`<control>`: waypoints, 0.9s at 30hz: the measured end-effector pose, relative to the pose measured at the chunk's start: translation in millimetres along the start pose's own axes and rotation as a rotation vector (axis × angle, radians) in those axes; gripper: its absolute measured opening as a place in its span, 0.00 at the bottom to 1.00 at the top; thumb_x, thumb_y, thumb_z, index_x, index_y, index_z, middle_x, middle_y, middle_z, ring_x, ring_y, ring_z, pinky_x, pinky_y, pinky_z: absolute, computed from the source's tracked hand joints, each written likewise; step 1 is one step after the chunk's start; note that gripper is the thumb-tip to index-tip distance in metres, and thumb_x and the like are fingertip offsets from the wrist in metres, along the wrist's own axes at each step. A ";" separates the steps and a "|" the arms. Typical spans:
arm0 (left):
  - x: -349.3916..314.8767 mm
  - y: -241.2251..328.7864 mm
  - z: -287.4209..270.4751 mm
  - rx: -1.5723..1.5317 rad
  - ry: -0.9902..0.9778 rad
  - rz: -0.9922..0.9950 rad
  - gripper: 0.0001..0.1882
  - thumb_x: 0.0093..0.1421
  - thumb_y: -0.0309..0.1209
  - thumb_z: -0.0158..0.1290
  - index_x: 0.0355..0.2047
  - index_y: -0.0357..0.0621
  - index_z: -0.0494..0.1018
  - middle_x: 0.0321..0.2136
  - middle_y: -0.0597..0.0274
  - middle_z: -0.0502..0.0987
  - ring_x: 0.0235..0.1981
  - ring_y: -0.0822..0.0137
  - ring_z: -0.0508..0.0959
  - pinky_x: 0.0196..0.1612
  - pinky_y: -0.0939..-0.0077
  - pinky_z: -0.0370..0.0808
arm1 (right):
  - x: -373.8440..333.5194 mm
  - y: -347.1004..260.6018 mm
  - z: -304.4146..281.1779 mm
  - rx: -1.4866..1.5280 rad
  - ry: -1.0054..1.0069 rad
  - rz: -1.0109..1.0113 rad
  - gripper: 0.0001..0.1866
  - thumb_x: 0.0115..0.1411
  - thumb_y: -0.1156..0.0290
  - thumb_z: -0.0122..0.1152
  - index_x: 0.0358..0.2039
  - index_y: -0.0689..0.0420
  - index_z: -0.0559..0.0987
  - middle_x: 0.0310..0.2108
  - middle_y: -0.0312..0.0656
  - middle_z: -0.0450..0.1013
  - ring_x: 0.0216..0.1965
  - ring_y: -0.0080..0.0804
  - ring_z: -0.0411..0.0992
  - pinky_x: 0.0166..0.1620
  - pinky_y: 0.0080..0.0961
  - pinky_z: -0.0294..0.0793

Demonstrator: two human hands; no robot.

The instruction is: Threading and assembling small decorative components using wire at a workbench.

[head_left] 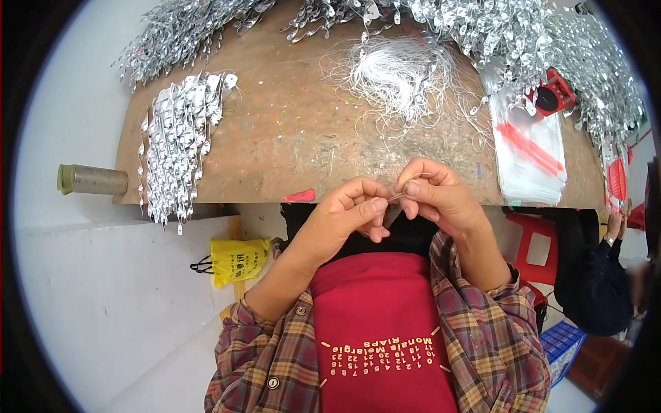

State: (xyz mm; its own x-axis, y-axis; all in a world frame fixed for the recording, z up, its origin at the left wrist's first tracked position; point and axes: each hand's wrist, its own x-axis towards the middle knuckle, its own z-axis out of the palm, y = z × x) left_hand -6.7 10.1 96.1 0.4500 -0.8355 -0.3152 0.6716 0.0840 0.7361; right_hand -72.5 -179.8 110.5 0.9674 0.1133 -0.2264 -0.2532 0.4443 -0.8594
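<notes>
Just off the table's front edge, my left hand (351,212) and my right hand (441,196) meet, fingertips almost touching. Both are closed in a pinch on a thin pale string (395,198), of which only a short bit shows between them. Something small and shiny hangs below the fingers, too small to make out. Beyond my hands, a loose tangle of white string (392,76) lies on the wooden table (289,138). To the left lies a bundle of twisted silver foil strands (179,138), its lower ends hanging over the front edge.
Heaps of silver strands (186,34) line the far side. A stack of clear plastic bags (527,155) and a red speaker (554,95) are at the right. A metal tube (93,179) juts out left. Below are a yellow bag (237,260), a red stool (537,248) and another person (602,289).
</notes>
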 end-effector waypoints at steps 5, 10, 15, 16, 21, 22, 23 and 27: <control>-5.8 1.6 7.7 0.340 0.115 0.195 0.07 0.59 0.27 0.49 0.36 0.35 0.70 0.25 0.63 0.73 0.21 0.78 0.72 0.27 0.85 0.70 | -1.9 -6.6 -4.6 -0.121 0.042 -0.031 0.06 0.57 0.72 0.54 0.33 0.60 0.73 0.19 0.37 0.69 0.15 0.13 0.62 0.16 0.08 0.54; -5.9 8.3 18.1 0.542 0.253 0.235 0.06 0.58 0.25 0.49 0.34 0.35 0.71 0.23 0.65 0.73 0.19 0.81 0.70 0.23 0.89 0.67 | -3.1 -13.7 -4.9 -0.993 0.437 -0.503 0.11 0.50 0.76 0.60 0.36 0.59 0.77 0.25 0.35 0.71 0.26 0.22 0.67 0.31 0.17 0.66; 0.4 1.2 17.8 0.643 0.266 0.355 0.05 0.57 0.24 0.51 0.33 0.35 0.72 0.21 0.67 0.73 0.18 0.81 0.70 0.21 0.89 0.66 | -9.8 -18.2 15.8 -1.316 0.222 -0.589 0.10 0.46 0.78 0.61 0.32 0.58 0.77 0.23 0.38 0.71 0.27 0.29 0.68 0.32 0.22 0.65; 1.0 1.0 19.6 0.643 0.266 0.354 0.05 0.57 0.24 0.51 0.33 0.35 0.72 0.21 0.67 0.73 0.18 0.81 0.70 0.21 0.89 0.66 | -8.1 -16.1 17.9 -1.390 0.183 -0.613 0.10 0.45 0.78 0.62 0.31 0.58 0.77 0.23 0.39 0.71 0.26 0.32 0.69 0.32 0.23 0.65; 0.9 3.0 23.1 0.721 0.285 0.409 0.05 0.57 0.24 0.50 0.33 0.34 0.71 0.23 0.65 0.74 0.20 0.80 0.72 0.24 0.88 0.68 | -1.0 1.5 7.2 -1.363 0.267 -0.696 0.08 0.46 0.79 0.61 0.29 0.58 0.76 0.24 0.39 0.72 0.26 0.32 0.69 0.33 0.25 0.65; 0.9 2.0 22.3 0.720 0.287 0.409 0.05 0.57 0.24 0.50 0.33 0.34 0.71 0.23 0.65 0.74 0.20 0.80 0.72 0.24 0.88 0.68 | -0.5 2.8 6.5 -1.334 0.325 -0.735 0.07 0.47 0.79 0.60 0.29 0.58 0.76 0.24 0.38 0.72 0.26 0.30 0.69 0.34 0.25 0.66; 1.5 -0.2 20.9 0.571 0.260 0.374 0.05 0.58 0.24 0.49 0.34 0.34 0.71 0.25 0.64 0.74 0.22 0.79 0.73 0.25 0.88 0.70 | -1.0 4.3 8.5 -1.335 0.323 -0.735 0.07 0.47 0.79 0.60 0.29 0.58 0.76 0.24 0.38 0.72 0.26 0.30 0.69 0.34 0.25 0.66; 7.5 -8.7 18.0 0.363 0.241 0.427 0.07 0.60 0.25 0.48 0.36 0.34 0.71 0.28 0.63 0.75 0.27 0.77 0.75 0.31 0.86 0.72 | 0.1 8.4 17.9 -0.391 0.268 -0.342 0.03 0.53 0.77 0.57 0.30 0.60 0.75 0.32 0.38 0.72 0.34 0.24 0.69 0.42 0.22 0.66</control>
State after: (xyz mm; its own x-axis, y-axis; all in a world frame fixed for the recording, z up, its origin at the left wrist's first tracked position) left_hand -19.8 -6.7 98.2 0.7845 -0.6187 -0.0427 0.1781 0.1589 0.9711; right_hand -74.5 -160.2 111.5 0.9726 -0.2307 0.0288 0.0413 0.0496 -0.9979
